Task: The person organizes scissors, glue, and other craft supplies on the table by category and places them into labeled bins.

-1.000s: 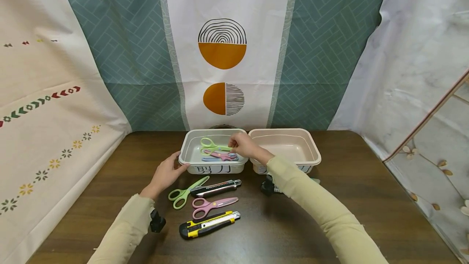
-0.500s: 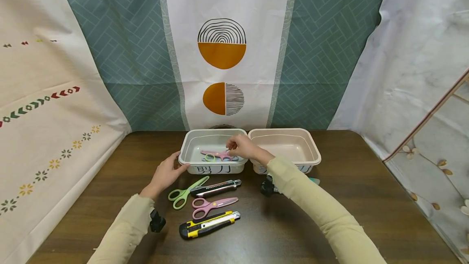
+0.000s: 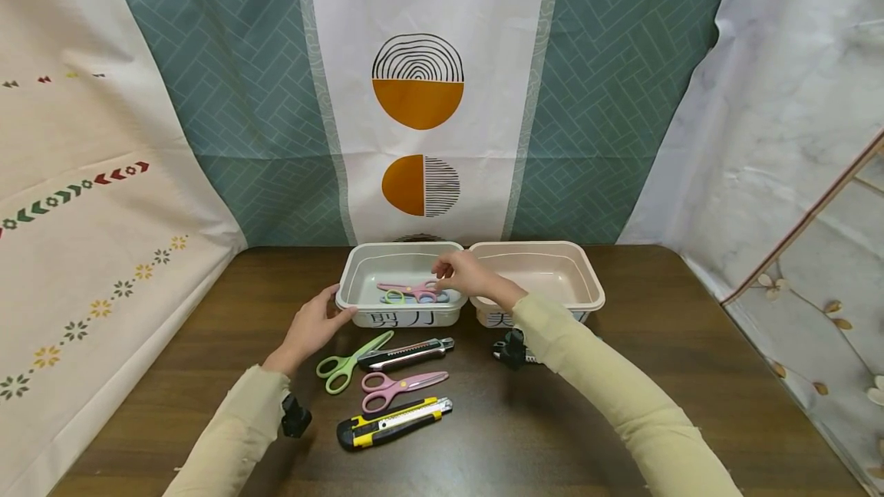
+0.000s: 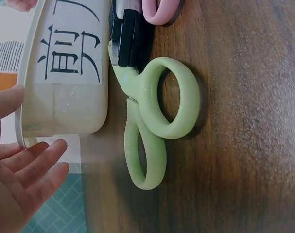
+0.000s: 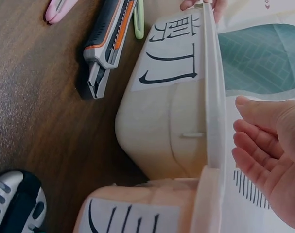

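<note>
My left hand (image 3: pixel 316 322) rests with straight fingers against the front left corner of the left bin (image 3: pixel 359 311), which carries a printed label (image 4: pixel 69 58). Inside lie pink scissors (image 3: pixel 413 289), green scissors (image 3: pixel 395 297) and a blue pair (image 3: pixel 442 298) underneath. My right hand (image 3: pixel 459 273) hovers over that bin's right rim, fingers relaxed and holding nothing; the right wrist view shows its open palm (image 5: pixel 271 150) beside the bin wall (image 5: pixel 176 111). The left wrist view shows my left fingers (image 4: pixel 26 177) next to the bin.
On the table in front lie green scissors (image 3: pixel 344 363), a grey-black utility knife (image 3: pixel 407 353), pink scissors (image 3: pixel 399 385) and a yellow-black utility knife (image 3: pixel 394 422). A pink bin (image 3: pixel 545 299) stands to the right, with nothing visible in it. A black object (image 3: pixel 511 348) lies under my right forearm.
A second ago my right hand held green scissors over the left bin. They now lie inside it, and the hand has let go and drifted slightly right. My left hand stayed put.
</note>
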### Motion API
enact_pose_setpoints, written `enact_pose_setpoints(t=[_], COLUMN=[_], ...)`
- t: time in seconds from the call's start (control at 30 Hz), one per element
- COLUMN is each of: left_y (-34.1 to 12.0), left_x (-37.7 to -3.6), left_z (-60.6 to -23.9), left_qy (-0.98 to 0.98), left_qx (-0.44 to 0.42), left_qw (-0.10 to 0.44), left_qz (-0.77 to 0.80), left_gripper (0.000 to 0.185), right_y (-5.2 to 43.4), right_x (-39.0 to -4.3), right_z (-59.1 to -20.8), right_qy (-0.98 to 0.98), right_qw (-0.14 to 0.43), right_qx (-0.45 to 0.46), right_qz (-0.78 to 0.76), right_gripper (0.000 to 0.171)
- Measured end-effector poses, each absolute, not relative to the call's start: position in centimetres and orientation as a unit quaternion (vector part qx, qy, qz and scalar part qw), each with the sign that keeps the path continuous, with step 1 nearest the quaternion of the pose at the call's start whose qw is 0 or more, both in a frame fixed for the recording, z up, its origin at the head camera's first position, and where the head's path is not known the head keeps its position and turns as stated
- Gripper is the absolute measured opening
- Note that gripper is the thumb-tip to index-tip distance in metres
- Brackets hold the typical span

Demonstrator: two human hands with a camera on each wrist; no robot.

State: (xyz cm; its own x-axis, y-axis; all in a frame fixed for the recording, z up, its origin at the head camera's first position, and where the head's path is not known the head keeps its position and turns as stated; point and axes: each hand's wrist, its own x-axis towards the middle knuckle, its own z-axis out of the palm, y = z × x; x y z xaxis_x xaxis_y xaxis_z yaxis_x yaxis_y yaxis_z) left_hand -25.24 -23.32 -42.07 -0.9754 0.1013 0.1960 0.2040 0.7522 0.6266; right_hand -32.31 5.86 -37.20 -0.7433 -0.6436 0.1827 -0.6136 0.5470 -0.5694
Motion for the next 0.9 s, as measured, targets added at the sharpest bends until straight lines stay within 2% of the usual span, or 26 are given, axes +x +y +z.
enact_pose_setpoints(t=[0.43, 0.9], left_y=[-23.4, -23.3], left_x=[-25.2, -25.2], left_z=[-42.1, -41.9], left_qy=[-0.931, -0.931], left_qx=[-0.079, -0.072], left_qw=[0.072, 0.072], left_qz=[-0.349, -0.351], left_gripper=[0.063, 0.061], right_y=[7.4, 7.9], right_x=[-31.7, -29.4], right_z=[-37.0, -36.5], right_qy=[0.874, 0.861], right_qw=[0.029, 0.033], right_qx=[-0.375, -0.413], right_qz=[-0.306, -0.294], right_gripper=[0.021, 0.023])
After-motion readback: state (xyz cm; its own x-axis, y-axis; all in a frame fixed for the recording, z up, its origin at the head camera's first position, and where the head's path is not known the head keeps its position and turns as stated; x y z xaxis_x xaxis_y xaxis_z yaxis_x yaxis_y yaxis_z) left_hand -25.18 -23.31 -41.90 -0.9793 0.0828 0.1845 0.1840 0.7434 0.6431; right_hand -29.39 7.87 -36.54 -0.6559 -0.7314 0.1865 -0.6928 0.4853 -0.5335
